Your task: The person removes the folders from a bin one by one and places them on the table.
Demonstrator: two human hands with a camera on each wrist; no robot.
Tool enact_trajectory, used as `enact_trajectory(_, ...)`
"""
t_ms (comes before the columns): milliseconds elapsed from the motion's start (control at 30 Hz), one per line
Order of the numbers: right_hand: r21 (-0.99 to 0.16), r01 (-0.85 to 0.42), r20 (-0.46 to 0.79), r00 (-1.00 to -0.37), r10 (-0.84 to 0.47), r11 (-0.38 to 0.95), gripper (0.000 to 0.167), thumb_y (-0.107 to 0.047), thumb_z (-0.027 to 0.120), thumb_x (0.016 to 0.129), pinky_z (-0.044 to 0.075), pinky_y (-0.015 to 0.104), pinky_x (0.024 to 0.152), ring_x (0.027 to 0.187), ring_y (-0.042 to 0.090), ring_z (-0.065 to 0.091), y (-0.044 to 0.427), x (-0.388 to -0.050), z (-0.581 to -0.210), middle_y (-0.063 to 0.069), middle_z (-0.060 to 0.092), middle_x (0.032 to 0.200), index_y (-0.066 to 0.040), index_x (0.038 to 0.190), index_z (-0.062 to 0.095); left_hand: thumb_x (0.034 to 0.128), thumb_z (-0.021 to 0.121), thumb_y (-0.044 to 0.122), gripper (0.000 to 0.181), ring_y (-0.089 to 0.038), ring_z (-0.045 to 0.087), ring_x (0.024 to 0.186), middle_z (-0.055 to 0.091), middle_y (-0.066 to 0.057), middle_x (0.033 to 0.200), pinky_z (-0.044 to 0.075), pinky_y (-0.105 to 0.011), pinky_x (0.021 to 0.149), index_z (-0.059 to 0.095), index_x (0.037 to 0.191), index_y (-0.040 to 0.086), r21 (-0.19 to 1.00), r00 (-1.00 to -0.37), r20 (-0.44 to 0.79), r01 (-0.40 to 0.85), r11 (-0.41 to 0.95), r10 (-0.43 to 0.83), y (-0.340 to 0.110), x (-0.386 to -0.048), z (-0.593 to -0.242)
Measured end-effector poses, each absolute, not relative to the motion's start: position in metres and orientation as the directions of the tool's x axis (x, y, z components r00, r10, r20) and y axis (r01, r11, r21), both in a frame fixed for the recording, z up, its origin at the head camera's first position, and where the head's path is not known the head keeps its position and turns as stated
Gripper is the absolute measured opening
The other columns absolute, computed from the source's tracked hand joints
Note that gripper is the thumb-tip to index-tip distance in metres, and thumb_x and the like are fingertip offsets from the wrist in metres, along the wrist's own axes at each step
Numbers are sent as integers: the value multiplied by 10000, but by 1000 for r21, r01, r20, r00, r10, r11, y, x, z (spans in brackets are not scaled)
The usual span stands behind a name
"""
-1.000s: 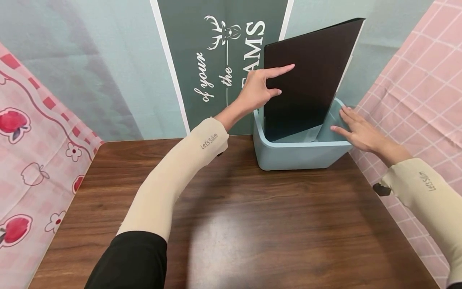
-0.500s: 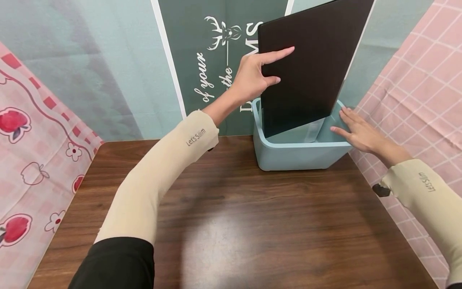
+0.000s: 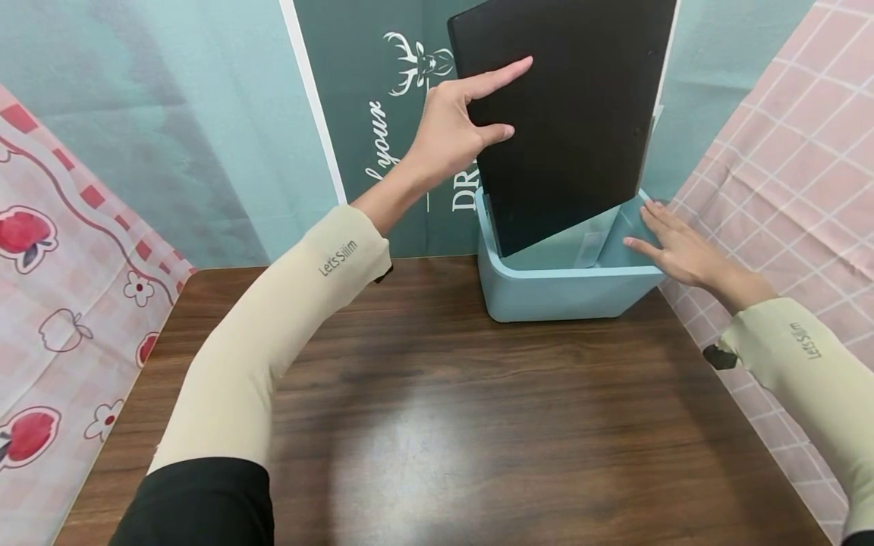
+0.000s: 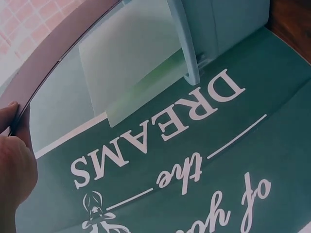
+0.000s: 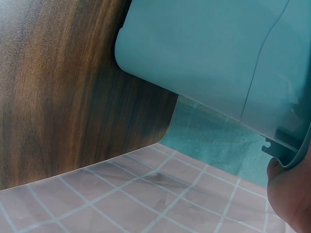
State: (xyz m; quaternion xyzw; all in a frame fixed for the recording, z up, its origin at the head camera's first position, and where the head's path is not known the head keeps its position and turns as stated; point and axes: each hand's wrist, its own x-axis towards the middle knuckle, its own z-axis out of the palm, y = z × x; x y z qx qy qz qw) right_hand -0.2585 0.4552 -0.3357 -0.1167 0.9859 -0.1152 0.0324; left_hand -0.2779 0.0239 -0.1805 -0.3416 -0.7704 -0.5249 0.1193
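My left hand point(image 3: 451, 125) pinches the dark flat panel point(image 3: 567, 114) by its left edge, index finger and thumb spread apart across the near face, the rest of the fingers out of sight behind it from the head view; the left wrist view shows the edge caught between my thumb and fingers, so the grip parts only as far as that thin edge. The panel tilts over the light-blue bin point(image 3: 567, 297), its lower left corner dipping inside the near left rim and its lower edge slanting up to the right; I cannot tell whether that corner touches the bin. My right hand point(image 3: 683, 246) rests on the bin's right rim, fingers nearly straight, thumb held apart from them over the opening; how firmly it presses I cannot tell. A pale see-through sheet point(image 4: 136, 63) stands up past the bin's rim, behind the panel as the head view has it; the bin sits at the back right of the brown wooden table point(image 3: 444, 394), near the pink checked cloth point(image 3: 785, 189); a dark green panel of cloth point(image 3: 348, 76) with white lettering hangs behind, and beige sleeves point(image 3: 273, 334) cover my forearms.
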Motion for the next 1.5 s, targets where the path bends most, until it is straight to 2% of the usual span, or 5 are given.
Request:
enact_trajectory(100, -234, -231, -31, -969, -245, 944, 869, -532, 378, 1123, -9, 624, 1281, 1614, 445, -55, 456, -259, -335, 259, -52, 1738, 84, 1652, 69, 912, 775, -56, 638, 9, 481, 1427, 596, 15, 1530, 346, -119, 1126, 611, 1502, 122, 743, -751, 545, 639, 200, 373, 18, -271, -178)
enact_trajectory(400, -230, -221, -45, -970, -237, 948, 877, -539, 375, 1120, 18, 661, 1268, 1612, 451, -59, 456, -258, -335, 258, -63, 1737, 87, 1650, 63, 883, 797, -78, 672, 52, 456, 1430, 606, 42, 1521, 310, -92, 1134, 627, 1493, 150, 821, -811, 502, 556, 129, 300, 7, -275, -184)
enact_trajectory(700, -241, -241, -29, -966, -255, 940, 872, -529, 381, 1122, 18, 648, 1274, 1613, 452, -50, 456, -260, -336, 268, -47, 1736, 101, 1644, 79, 833, 817, -142, 716, 85, 454, 1400, 624, 78, 1503, 421, -138, 1089, 654, 1466, 149, 902, -877, 425, 432, -17, 225, -5, -275, -193)
enact_trajectory(933, -242, -245, -27, -965, -259, 939, 870, -524, 386, 1123, 11, 637, 1278, 1615, 442, -55, 458, -261, -336, 271, -43, 1735, 101, 1644, 80, 827, 811, -164, 727, -35, 623, 1290, 649, 60, 1474, 543, -265, 1025, 657, 1464, 150, 917, -889, 399, 385, -103, 226, -16, -270, -200)
enact_trajectory(1500, -241, -250, -13, -965, -260, 938, 860, -513, 389, 1125, 18, 642, 1276, 1609, 468, -34, 462, -259, -337, 283, -29, 1732, 108, 1641, 92, 805, 816, -186, 735, -173, 687, 1240, 687, -9, 1423, 563, -332, 1019, 675, 1445, 147, 927, -897, 362, 316, -203, 255, -38, -267, -217)
